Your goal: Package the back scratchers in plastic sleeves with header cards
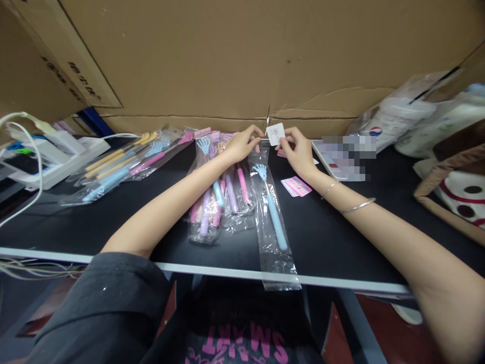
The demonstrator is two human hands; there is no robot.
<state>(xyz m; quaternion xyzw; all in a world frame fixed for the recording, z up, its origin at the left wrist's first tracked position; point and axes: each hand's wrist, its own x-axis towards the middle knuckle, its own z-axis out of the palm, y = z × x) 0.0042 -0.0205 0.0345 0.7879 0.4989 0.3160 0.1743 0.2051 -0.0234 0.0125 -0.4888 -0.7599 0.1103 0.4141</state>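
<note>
My right hand (298, 151) pinches a small white card (275, 134) with printing on it, held up near the cardboard wall. Just left of the card, my left hand (244, 143) has its fingers curled together; whatever they may grip is too small to make out. Below both hands lies a light-blue back scratcher (275, 217) in a clear plastic bag (270, 260), whose lower end hangs over the table's front edge. Under my left forearm are several bagged back scratchers (204, 217) in purple, pink and blue. Small pink cards (296, 186) rest near my right wrist.
More bagged back scratchers (113, 172) lie at the left, beside a white power strip (56, 156) with cables. A phone (333, 162), a lidded plastic cup (396, 124) and a brown-trimmed bag (454, 187) stand right. Cardboard (227, 60) walls the back of the black table (333, 242).
</note>
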